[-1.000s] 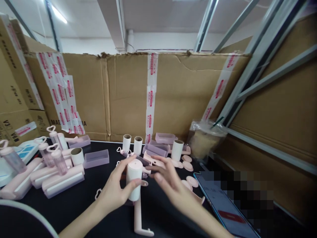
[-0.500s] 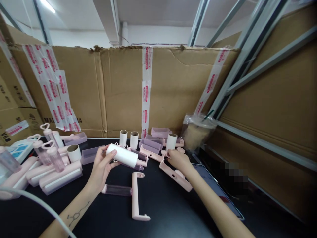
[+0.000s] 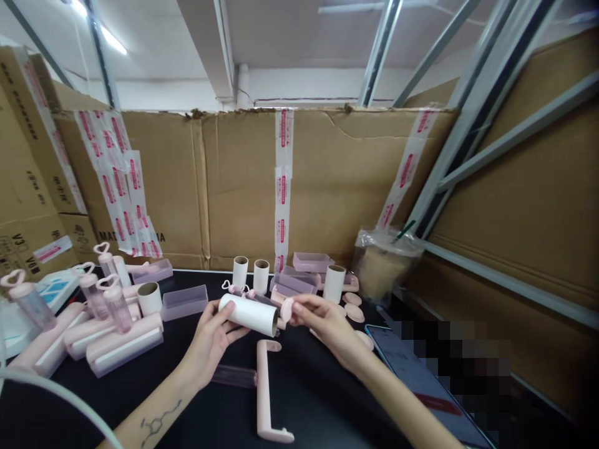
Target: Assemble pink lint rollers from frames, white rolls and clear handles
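Note:
Held out over the black table, a white paper roll (image 3: 248, 313) lies nearly level in my left hand (image 3: 210, 343), thumb on top and fingers beneath. Its open cardboard end faces right. My right hand (image 3: 330, 321) pinches a small round pink cap (image 3: 287, 309) close to that end, apart from it. Below the roll rests a pink handle frame (image 3: 263, 390) with bent ends. Beside the frame lies a clear purple tube (image 3: 234, 375), partly hidden by my left wrist. Several pink caps (image 3: 354, 305) lie to the right of a standing white roll (image 3: 334, 285).
At the left are assembled pink lint rollers (image 3: 124, 346) and small rollers with heart-shaped loops (image 3: 119, 305). Purple covers (image 3: 185, 302) lie farther back. A phone (image 3: 421, 386) and a bagged drink cup (image 3: 381, 262) sit at the right. A cardboard wall (image 3: 238, 187) closes off the back.
My right hand has come left and up from the parts beside the standing roll, now carrying a pink cap. The left hand keeps its roll, whose end now points toward that cap.

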Demonstrator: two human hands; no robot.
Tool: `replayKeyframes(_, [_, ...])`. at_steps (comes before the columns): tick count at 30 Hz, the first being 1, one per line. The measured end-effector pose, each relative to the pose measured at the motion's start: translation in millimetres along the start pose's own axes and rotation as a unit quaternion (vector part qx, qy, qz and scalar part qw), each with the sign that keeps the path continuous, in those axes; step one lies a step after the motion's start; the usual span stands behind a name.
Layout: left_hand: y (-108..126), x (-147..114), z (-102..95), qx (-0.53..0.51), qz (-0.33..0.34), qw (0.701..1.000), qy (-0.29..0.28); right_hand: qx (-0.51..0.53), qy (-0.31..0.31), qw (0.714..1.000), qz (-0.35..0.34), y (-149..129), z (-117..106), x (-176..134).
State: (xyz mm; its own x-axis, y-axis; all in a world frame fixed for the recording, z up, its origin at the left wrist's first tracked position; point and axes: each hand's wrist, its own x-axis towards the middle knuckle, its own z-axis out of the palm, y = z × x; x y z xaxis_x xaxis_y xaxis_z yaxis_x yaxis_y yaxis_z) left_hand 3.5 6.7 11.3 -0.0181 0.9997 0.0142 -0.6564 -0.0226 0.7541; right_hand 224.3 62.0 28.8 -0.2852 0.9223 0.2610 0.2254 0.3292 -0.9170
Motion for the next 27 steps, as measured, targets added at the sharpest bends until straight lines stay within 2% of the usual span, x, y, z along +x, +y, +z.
replayKeyframes(4, [-4.9,-1.1,1.0,-0.01,-0.009,1.0,0.011,0.11,-0.002,0.994,0.002,-0.4,25.5,-9.8])
replayKeyframes(11, [-14.2,-1.6,-1.1,-0.015,0.003,1.0,0.023,0.192,0.032,0.98,0.03,-0.9,32.5,-16.5])
replayKeyframes(20, [-16.4,-11.7,7.3,-0.018,-0.006,1.0,-0.008,0.304,-0.044,0.949,0.068,-6.1,40.9,-27.1])
replayKeyframes(23, [-17.0,-11.1,9.5,0.027,0.03,0.999,0.004,0.303,-0.057,0.948,0.073,-10.3,35.9,-27.4])
replayKeyframes(25, [-16.3,-9.2,8.9,0.093,0.062,0.994,0.018,0.271,-0.06,0.959,0.062,-14.3,31.9,-27.7])
replayKeyframes(27, [-12.5,-6.6,4.2,0.171,0.073,0.983,0.005,0.236,-0.057,0.968,0.06,-17.8,27.9,-27.5])
